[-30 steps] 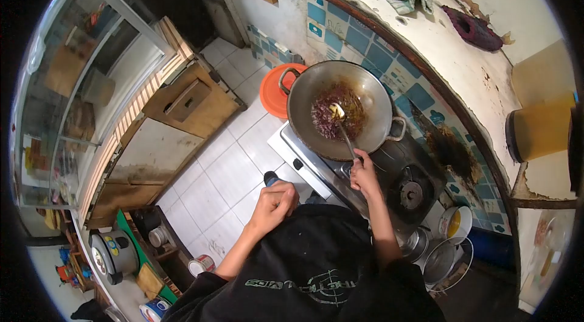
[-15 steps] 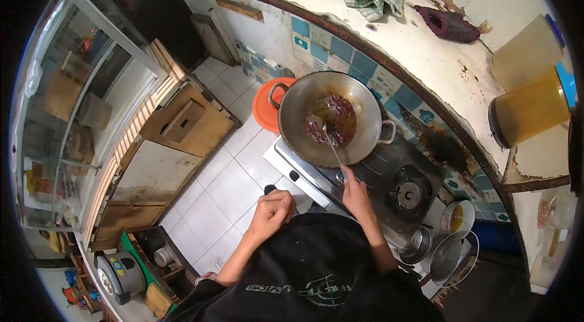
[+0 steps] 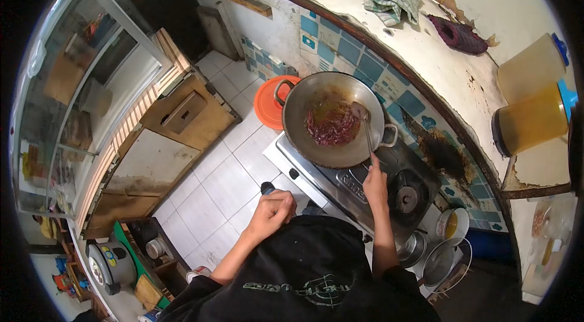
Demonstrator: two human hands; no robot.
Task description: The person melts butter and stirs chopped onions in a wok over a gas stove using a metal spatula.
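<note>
Beside the wok [image 3: 298, 139], an orange lid [image 3: 267, 103].

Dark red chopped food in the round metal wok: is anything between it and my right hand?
Only the near rim of the wok stands between the dark red chopped food and your right hand; the metal spatula in that hand reaches over it. Nothing else visible is in the way.

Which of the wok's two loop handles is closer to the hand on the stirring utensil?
The burner-side handle, toward the uncovered burner and near the right hand. The opposite handle is across the wok, by the round orange object.
</note>
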